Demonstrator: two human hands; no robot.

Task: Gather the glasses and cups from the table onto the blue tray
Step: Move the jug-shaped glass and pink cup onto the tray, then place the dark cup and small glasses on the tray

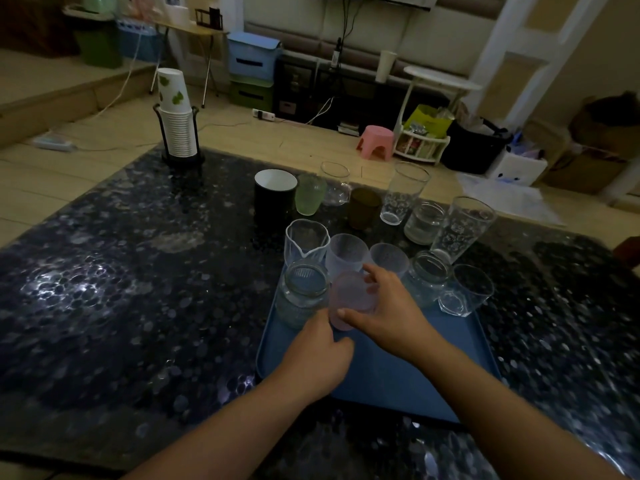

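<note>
A pink cup (349,299) stands on the far half of the blue tray (398,382), and both hands meet on it. The right hand (391,313) wraps around it from the right, thumb against its near side and fingers curled over the rim and far side. The left hand (320,355) comes in low from the left with its fingers bent toward the cup's base; whether it truly grips the cup or only touches it is hard to tell. Just left of the cup, on the tray, sits a ribbed glass jar (303,296). Behind them, along the tray's far edge, stand a clear pitcher with a spout (306,240) and two frosted cups (346,252) (389,259), then a round clear glass (427,277) and a squat tumbler (465,291) at the far right corner. Farther back on the dark speckled table (121,289) are a black mug (275,197), a green glass (310,195), a small clear glass (335,183), a brown cup (364,207), two tall clear glasses (403,194) (460,230) and a short glass (424,223) between them. A stack of paper cups in a wire holder (176,123) stands at the table's far left corner.
</note>
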